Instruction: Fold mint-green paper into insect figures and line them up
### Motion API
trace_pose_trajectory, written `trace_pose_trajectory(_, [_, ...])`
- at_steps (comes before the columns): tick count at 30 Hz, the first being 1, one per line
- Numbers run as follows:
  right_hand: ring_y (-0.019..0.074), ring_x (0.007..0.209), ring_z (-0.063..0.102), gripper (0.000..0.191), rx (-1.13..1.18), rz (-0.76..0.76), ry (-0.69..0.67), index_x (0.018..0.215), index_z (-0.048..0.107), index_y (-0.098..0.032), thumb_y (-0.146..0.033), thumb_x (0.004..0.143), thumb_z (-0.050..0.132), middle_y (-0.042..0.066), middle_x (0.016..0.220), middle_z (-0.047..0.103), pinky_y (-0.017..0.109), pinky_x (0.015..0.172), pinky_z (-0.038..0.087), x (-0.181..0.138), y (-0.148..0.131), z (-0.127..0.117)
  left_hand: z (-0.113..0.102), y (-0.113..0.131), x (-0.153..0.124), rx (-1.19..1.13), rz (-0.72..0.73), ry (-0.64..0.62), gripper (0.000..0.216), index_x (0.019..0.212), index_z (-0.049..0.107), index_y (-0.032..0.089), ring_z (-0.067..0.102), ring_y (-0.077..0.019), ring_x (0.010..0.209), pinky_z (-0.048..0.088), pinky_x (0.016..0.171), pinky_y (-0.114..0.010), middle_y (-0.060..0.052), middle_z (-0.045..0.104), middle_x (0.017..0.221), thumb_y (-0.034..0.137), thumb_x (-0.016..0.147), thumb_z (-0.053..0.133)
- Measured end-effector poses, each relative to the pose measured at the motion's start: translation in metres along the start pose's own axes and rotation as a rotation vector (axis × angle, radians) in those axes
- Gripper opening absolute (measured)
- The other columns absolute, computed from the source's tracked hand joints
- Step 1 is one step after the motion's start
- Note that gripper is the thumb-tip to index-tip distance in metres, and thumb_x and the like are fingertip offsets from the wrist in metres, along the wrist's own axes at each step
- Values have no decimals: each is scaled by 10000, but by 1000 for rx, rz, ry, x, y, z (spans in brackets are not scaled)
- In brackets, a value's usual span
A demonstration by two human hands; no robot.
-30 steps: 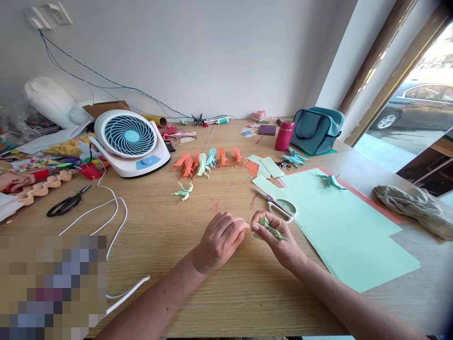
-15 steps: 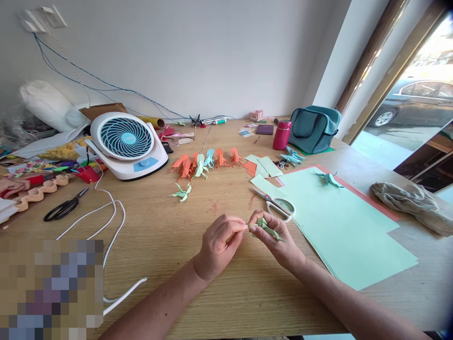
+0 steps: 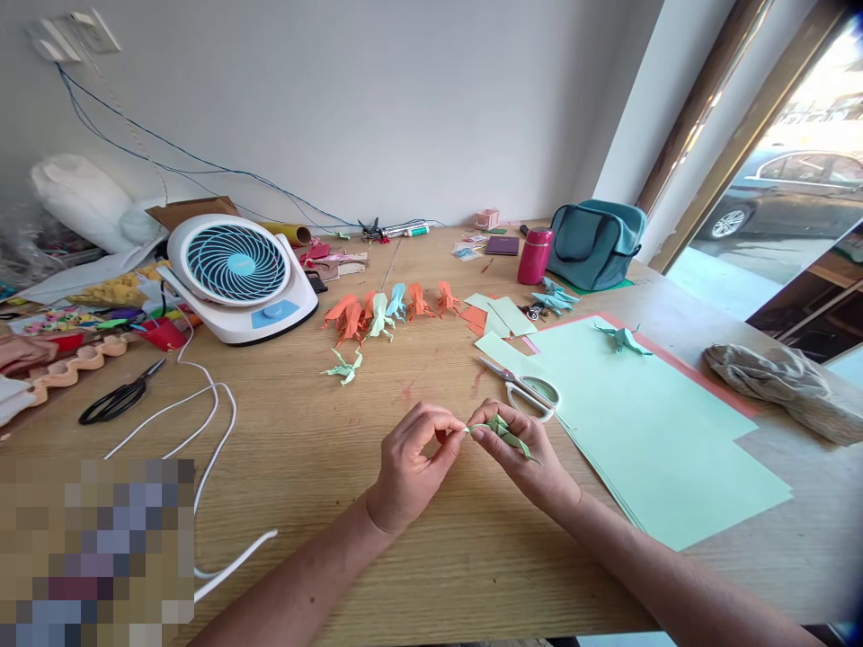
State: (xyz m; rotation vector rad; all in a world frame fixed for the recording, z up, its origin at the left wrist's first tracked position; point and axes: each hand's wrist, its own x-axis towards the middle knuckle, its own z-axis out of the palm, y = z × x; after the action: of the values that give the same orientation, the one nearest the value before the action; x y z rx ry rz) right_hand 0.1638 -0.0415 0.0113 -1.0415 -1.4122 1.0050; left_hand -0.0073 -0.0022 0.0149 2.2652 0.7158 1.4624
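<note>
On the table (image 3: 324, 575) stood a teal bag (image 3: 597, 247), its contents hidden from me. Nearer, the left hand (image 3: 411, 463) pinched a paper tip, its fingers in a more open loop than a second earlier; the right hand (image 3: 539, 463) had its fingers clamped on the body. Beyond were a magenta flask (image 3: 535, 258) and a red cup (image 3: 165, 334) with pen-like sticks (image 3: 139, 326) at its mouth. The green folded paper (image 3: 516, 441) lay between both hands.

Scissors (image 3: 511, 377) and paper sheets (image 3: 647, 440) suggest a craft workshop.
</note>
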Motion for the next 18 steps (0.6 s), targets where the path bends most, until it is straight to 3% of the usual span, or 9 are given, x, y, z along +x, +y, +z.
trace_pose_trajectory(6, [148,688,471,223,-99,-61,4,874,617,-196,-402,950,578,4,779,546,273,642,378,0,2,1,2,3,-2,-58,-113,-10,120,842,628,183,574,-97,693,483,657,-214,1,625,791,65,864,615])
trace_pose_trajectory(13, [153,710,496,129,-214,-165,29,882,610,-209,-306,959,575,2,789,554,279,657,384,-1,3,0,3,6,-2,-61,-110,-39,129,918,618,182,560,-100,687,488,680,-235,1,622,812,81,841,633])
trace_pose_trajectory(18, [166,736,510,115,-261,-197,39,881,603,-211,-279,963,558,12,798,563,296,676,397,-2,3,1,2,7,-2,-88,-162,-47,96,819,605,181,557,-110,708,476,678,-236,-1,608,773,107,880,598])
